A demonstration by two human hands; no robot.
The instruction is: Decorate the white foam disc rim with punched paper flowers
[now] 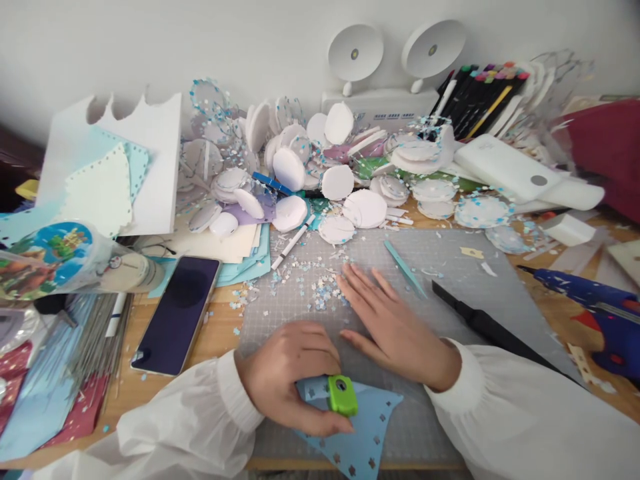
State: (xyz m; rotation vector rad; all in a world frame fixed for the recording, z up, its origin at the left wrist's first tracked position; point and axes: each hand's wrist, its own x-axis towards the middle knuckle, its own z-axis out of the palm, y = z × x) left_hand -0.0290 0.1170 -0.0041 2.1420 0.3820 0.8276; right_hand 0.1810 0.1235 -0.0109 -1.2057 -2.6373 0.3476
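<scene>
Partly hidden, the green punch (342,395) sits gripped in left hand (290,377); right hand (395,327) flat.

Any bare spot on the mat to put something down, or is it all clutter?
Freest: grey cutting mat between the right hand, teal strip and black ruler. A smaller bare patch lies near the mat's front right corner. Crowded: confetti ahead of the fingers, white discs along the back, phone to the left.

A single head-worn camera looks forward and steeply down, close over the grey gridded cutting mat (450,280) on the cluttered wooden desk (220,333). It faces the plain white wall (150,40) behind, with wide-angle bending at the edges.
</scene>
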